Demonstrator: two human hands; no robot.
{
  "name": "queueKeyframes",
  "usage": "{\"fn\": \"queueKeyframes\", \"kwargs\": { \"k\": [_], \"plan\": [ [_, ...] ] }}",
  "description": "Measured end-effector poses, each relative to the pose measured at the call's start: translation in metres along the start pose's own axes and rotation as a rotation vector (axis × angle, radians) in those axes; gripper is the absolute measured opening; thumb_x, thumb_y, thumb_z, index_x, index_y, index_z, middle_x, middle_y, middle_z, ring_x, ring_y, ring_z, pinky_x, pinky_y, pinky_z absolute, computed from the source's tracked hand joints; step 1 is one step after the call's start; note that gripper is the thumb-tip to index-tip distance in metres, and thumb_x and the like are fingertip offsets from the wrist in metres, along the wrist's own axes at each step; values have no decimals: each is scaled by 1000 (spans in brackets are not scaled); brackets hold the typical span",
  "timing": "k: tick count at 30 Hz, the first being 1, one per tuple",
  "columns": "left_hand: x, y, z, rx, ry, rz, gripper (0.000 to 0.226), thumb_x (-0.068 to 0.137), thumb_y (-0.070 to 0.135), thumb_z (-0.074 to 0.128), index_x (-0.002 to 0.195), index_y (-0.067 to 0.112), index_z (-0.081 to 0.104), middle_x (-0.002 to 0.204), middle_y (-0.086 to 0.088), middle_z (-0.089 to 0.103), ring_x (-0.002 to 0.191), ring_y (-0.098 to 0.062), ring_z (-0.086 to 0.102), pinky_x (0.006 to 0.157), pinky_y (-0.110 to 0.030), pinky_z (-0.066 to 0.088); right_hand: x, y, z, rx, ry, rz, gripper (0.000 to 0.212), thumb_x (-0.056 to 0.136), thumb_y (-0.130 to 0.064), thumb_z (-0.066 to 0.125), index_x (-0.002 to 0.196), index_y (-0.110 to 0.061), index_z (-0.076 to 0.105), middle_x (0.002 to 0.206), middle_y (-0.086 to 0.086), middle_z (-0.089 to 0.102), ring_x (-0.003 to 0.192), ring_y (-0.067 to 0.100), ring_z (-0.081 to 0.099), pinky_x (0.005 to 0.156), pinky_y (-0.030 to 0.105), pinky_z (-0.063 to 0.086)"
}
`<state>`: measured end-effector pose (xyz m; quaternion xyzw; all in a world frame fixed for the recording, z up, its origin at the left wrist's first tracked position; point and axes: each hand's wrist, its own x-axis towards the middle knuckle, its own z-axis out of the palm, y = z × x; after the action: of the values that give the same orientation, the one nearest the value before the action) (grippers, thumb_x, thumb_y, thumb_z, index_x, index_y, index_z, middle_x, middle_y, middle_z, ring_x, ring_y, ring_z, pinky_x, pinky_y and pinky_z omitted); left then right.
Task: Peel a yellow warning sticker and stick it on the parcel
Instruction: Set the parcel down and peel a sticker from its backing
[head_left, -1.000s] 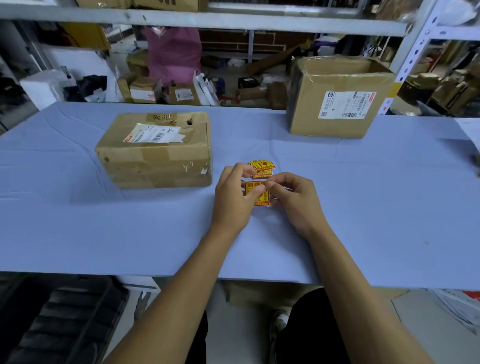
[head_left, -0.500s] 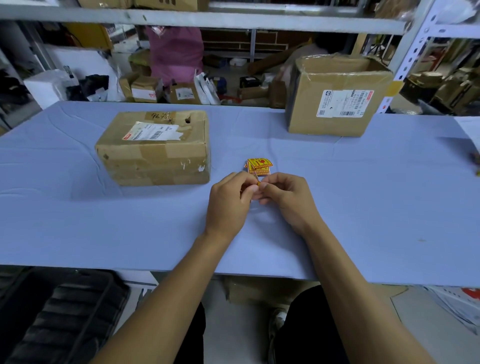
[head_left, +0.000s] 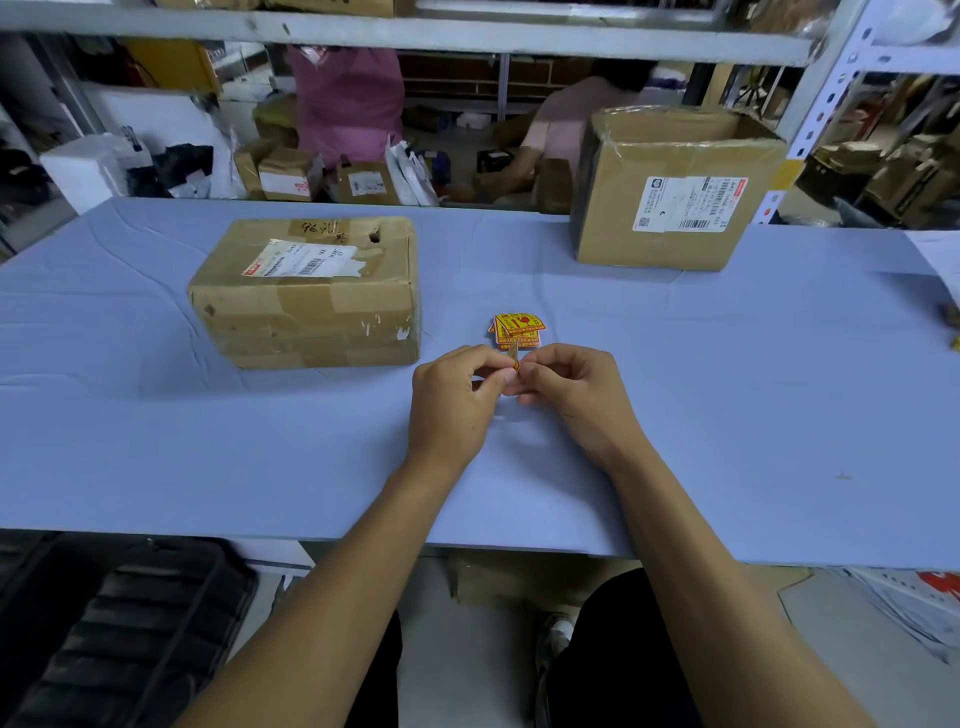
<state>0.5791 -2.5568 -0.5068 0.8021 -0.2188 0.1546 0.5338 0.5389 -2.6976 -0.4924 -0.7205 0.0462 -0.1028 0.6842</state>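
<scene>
A worn cardboard parcel (head_left: 311, 296) with a white shipping label lies on the blue table (head_left: 727, 389), left of centre. A small pile of yellow warning stickers (head_left: 518, 330) rests just beyond my hands. My left hand (head_left: 452, 400) and my right hand (head_left: 571, 395) meet fingertip to fingertip above the table. Between them they pinch one yellow sticker (head_left: 514, 357), seen edge-on and mostly hidden by the fingers. The parcel is about a hand's width to the left of my left hand.
A second, taller cardboard box (head_left: 670, 192) with a label stands at the back right. A shelf beam (head_left: 415, 31) runs overhead, with an upright post (head_left: 826, 98) at the right. Behind the table are small parcels and a person in pink. A black crate (head_left: 119, 634) sits below left.
A second ago the sticker lay face-up between my fingers. Both hands have since closed together around it and turned it on edge. The pile and the boxes have not moved.
</scene>
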Motion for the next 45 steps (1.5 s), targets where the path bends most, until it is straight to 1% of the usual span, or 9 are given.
{"fn": "queueKeyframes", "kwargs": {
  "k": [5,13,17,21,26,31,35,40,45],
  "plan": [
    [0,0,-1,7,1,8,8,81,6,71,84,9,77,81,0,75,77,-6,64,67,-6,44,-1,-1,0,-16,0,-9,17,94,2,57,82,0,69,79,18,74,78,20,76,69,24,59],
    [0,-1,-1,20,8,16,8,81,6,71,84,11,77,81,0,75,76,-7,64,67,-10,48,-1,-1,0,-8,-14,-5,18,94,0,59,81,-3,70,78,14,75,78,18,76,70,24,59],
    [0,-3,0,9,8,13,8,81,6,71,84,11,77,82,0,76,77,-5,64,68,-7,47,0,0,-1,-20,-24,-15,19,95,0,58,81,-3,71,77,13,75,78,17,76,70,23,58],
    [0,-3,0,0,8,0,9,81,6,72,85,12,77,82,1,75,76,-5,65,67,-8,46,0,1,-2,-27,-29,-13,16,96,0,58,86,3,70,80,18,74,76,13,75,69,22,58],
    [0,-2,0,-5,2,-15,8,82,7,72,85,12,77,81,0,75,75,-7,65,67,-6,46,1,2,-3,-36,-34,-18,17,97,0,56,88,7,68,80,18,73,73,11,74,69,22,58],
    [0,0,0,-23,-19,-47,5,81,11,74,84,13,77,80,2,76,76,-8,68,66,-10,48,0,3,-3,-60,-27,-26,20,97,0,55,82,-1,69,76,12,73,73,11,73,69,22,58],
    [0,0,0,-20,-20,-54,4,82,11,74,84,13,77,79,2,76,76,-9,68,66,-8,48,0,4,-2,-81,-24,-33,19,97,0,55,84,3,69,76,13,72,71,11,71,69,24,57],
    [0,1,1,-28,-19,-63,6,83,9,71,82,12,76,77,2,75,75,-8,68,63,-7,47,1,4,-1,-91,-29,-45,21,96,3,54,81,-2,69,75,11,72,70,10,69,67,22,55],
    [0,1,0,-19,-15,-72,9,86,11,68,84,11,76,78,2,75,73,-8,68,63,-6,45,1,4,-1,-92,-30,-53,18,96,3,55,85,3,69,74,12,71,68,7,69,67,20,55]
  ]
}}
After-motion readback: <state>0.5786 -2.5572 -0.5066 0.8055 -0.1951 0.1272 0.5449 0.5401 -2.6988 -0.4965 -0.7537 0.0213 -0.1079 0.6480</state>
